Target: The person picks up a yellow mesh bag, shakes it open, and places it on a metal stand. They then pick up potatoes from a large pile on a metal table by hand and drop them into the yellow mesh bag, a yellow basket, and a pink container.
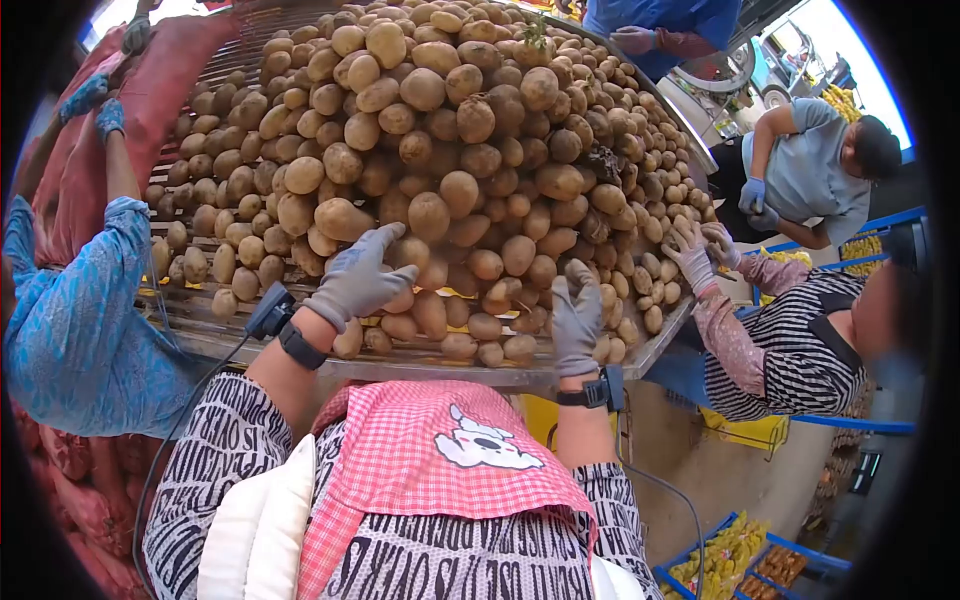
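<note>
A large heap of potatoes (430, 215) covers a slatted metal table. My left hand (362, 275), in a grey glove, lies at the heap's near left side with its fingers apart, touching potatoes and holding none. At the near right side is my right hand (577, 318), also gloved in grey. Its fingers point up and are spread against the potatoes, with nothing held in them. Both wrists wear black straps with small devices.
The table's metal edge (450, 374) runs before my apron. A co-worker's gloved hands (700, 250) touch the heap at right. Another co-worker in blue (90, 310) stands left, by red sacks (170, 90). Yellow crates (745, 430) and blue racks are at right.
</note>
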`<move>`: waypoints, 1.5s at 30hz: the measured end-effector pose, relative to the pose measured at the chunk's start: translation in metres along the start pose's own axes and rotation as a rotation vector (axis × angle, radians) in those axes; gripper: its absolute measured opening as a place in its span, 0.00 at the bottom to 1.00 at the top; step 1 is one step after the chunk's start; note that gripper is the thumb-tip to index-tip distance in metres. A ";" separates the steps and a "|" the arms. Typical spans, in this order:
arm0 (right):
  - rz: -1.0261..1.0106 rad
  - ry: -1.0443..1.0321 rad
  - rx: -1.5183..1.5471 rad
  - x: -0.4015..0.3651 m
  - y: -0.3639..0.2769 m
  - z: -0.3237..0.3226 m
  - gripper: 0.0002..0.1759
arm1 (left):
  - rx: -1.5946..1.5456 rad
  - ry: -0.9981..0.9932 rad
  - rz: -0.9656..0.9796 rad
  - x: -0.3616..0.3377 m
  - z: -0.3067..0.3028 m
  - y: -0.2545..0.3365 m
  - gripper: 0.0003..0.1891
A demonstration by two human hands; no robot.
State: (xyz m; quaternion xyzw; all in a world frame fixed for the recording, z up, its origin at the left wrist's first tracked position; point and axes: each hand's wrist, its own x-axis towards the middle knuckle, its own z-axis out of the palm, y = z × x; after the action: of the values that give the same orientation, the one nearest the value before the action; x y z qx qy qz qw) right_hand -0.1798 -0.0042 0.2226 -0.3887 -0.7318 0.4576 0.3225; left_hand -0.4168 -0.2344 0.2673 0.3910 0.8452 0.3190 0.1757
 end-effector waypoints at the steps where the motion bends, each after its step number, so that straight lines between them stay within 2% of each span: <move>1: 0.055 -0.032 0.052 0.014 -0.014 0.012 0.31 | 0.123 -0.080 0.027 0.007 -0.004 0.008 0.37; 2: 0.052 -0.032 0.045 0.027 -0.018 0.021 0.31 | 0.116 -0.078 0.027 0.011 -0.001 0.016 0.37; 4: -0.125 -0.196 -0.553 0.041 -0.022 0.029 0.39 | 0.384 -0.226 -0.109 0.014 0.007 0.030 0.39; 7: -0.154 -0.078 -0.681 0.038 -0.004 0.051 0.44 | 0.376 -0.197 -0.079 0.010 0.010 0.027 0.38; 9: -0.158 -0.086 -0.687 0.030 -0.009 0.051 0.45 | 0.353 -0.172 -0.059 0.002 0.013 0.018 0.38; 11: -0.195 -0.061 -0.681 0.023 -0.005 0.048 0.44 | 0.124 0.018 0.084 -0.010 0.022 -0.002 0.35; 12: -0.201 -0.066 -0.676 0.024 -0.003 0.043 0.44 | 0.127 0.024 0.078 -0.013 0.024 -0.006 0.35; 14: -0.306 -0.235 -0.549 0.026 0.001 0.032 0.41 | -0.918 -0.015 -0.214 -0.018 0.023 -0.004 0.32; 15: -0.366 -0.202 -0.532 0.023 0.007 0.032 0.38 | -1.103 -0.005 -0.194 -0.020 0.018 0.002 0.31; 18: -0.388 -0.186 -0.542 0.027 0.014 0.032 0.39 | -1.033 -0.020 -0.087 0.006 0.013 0.028 0.31; 19: -0.397 -0.190 -0.541 0.030 0.014 0.031 0.39 | -0.963 -0.143 -0.261 0.015 0.009 0.042 0.35; 20: -0.341 -0.260 -0.532 0.033 0.009 0.030 0.40 | -0.966 -0.133 -0.259 0.027 0.015 0.048 0.35; 22: -0.295 -0.333 -0.522 0.035 0.006 0.029 0.40 | -0.165 -0.072 -0.177 0.046 0.029 0.057 0.40; 24: -0.361 -0.312 -0.425 0.032 0.001 0.027 0.45 | -0.142 -0.099 -0.222 0.052 0.029 0.068 0.42; 25: -0.250 -0.373 -0.333 0.034 -0.003 0.027 0.48 | -0.117 -0.137 -0.267 0.053 0.027 0.069 0.44; 26: -0.260 -0.382 -0.329 0.034 -0.003 0.031 0.48 | -0.117 -0.125 -0.274 0.051 0.025 0.066 0.44; 28: -0.452 -0.258 -0.201 0.034 -0.002 0.038 0.48 | -0.176 -0.169 -0.159 0.044 0.025 0.056 0.40; 29: -0.474 -0.277 -0.128 0.036 -0.013 0.041 0.46 | -0.327 -0.163 -0.050 0.045 0.039 0.030 0.40; 30: -0.477 -0.278 -0.123 0.040 -0.032 0.043 0.46 | -0.323 -0.158 -0.052 0.038 0.040 0.019 0.40; 32: -0.694 -0.415 -0.168 0.048 -0.067 0.046 0.44 | -1.304 -0.257 0.027 0.013 0.045 0.004 0.39; 33: -0.672 -0.458 -0.140 0.052 -0.070 0.055 0.42 | -1.304 -0.252 0.027 -0.004 0.041 0.002 0.39; 35: -0.758 -0.508 -0.249 0.062 -0.087 0.074 0.41 | -1.966 -0.313 0.035 -0.043 0.029 -0.002 0.41; 36: -0.840 -0.553 -0.360 0.068 -0.094 0.084 0.40 | -2.026 -0.302 0.126 -0.052 0.032 -0.011 0.42; 38: -0.797 -0.672 -0.342 0.073 -0.094 0.105 0.40 | -2.287 -0.227 0.125 -0.073 0.029 -0.008 0.43; 39: -0.860 -0.729 -0.551 0.076 -0.096 0.111 0.38 | -2.285 -0.197 0.123 -0.079 0.028 -0.009 0.43; 40: -0.925 -0.778 -0.761 0.077 -0.097 0.118 0.36 | -2.406 -0.256 0.211 -0.085 0.027 -0.011 0.42; 41: -0.899 -0.839 -0.759 0.075 -0.108 0.121 0.35 | -2.525 -0.324 0.305 -0.091 0.025 -0.014 0.41; 44: -1.001 -0.778 -0.797 0.069 -0.102 0.122 0.36 | -2.471 -0.334 0.428 -0.100 0.021 -0.017 0.42; 45: -1.006 -0.790 -0.772 0.071 -0.104 0.119 0.39 | -2.438 -0.324 0.432 -0.104 0.022 -0.021 0.41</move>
State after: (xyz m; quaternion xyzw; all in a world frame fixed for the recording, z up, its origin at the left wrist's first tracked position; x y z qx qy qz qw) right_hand -0.3415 -0.0222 0.2824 0.1009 -0.9913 0.0709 0.0466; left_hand -0.3503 -0.3164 0.2420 0.1391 -0.1134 0.8646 0.4693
